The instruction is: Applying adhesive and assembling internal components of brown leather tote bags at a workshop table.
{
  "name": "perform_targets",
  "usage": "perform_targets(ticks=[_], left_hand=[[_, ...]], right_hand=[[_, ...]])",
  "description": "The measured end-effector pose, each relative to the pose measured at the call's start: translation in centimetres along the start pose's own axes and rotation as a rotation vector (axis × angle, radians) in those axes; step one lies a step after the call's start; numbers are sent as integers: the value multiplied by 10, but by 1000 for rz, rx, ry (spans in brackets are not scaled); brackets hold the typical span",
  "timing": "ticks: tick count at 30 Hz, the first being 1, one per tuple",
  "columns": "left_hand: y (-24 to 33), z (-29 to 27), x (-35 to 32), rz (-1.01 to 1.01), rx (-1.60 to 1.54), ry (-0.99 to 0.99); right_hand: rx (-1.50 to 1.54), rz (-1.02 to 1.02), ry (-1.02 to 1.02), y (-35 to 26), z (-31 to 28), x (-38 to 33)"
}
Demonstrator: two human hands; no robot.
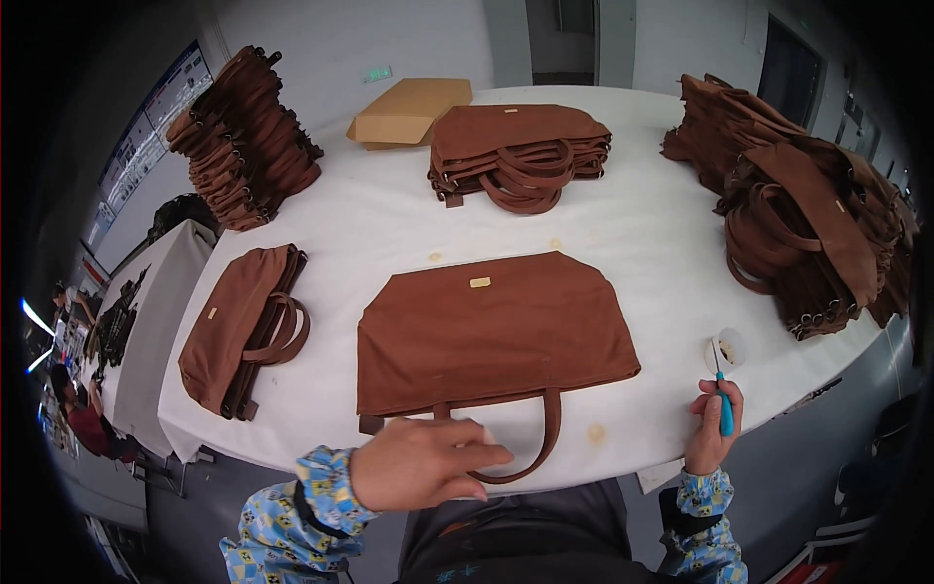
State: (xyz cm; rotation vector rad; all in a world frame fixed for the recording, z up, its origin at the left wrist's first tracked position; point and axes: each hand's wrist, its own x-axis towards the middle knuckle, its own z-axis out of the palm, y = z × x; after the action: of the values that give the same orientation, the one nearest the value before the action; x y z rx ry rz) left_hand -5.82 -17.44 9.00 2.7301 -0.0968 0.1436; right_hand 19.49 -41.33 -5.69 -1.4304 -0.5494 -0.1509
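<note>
Several bag stacks point(520, 131), cardboard point(409, 112) behind bag point(496, 331); left hand point(418, 462) partly hides handle point(553, 428).

Across the room, a tan cardboard box point(404, 117) sits at the far side of the white cloth-covered table point(642, 234), with a small green sign point(377, 74) on the pale wall point(321, 34) behind it, left of a dark, grey-framed doorway point(562, 41). Over to the left I see a side table draped in pale grey cloth point(161, 346), dark items point(119, 316) lying on it, and a person in a dark red top point(88, 426) beside it. Blue-and-white printed panels point(156, 127) line the wall above.
</note>
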Motion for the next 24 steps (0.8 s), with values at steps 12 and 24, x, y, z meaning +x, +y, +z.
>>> perform_targets(ticks=[12, 24], left_hand=[[8, -40, -80, -54, 238, 1084], [8, -38, -99, -136, 208, 1145]], right_hand=[[-18, 50, 22, -6, 6, 1], [-66, 40, 3, -8, 3, 2]])
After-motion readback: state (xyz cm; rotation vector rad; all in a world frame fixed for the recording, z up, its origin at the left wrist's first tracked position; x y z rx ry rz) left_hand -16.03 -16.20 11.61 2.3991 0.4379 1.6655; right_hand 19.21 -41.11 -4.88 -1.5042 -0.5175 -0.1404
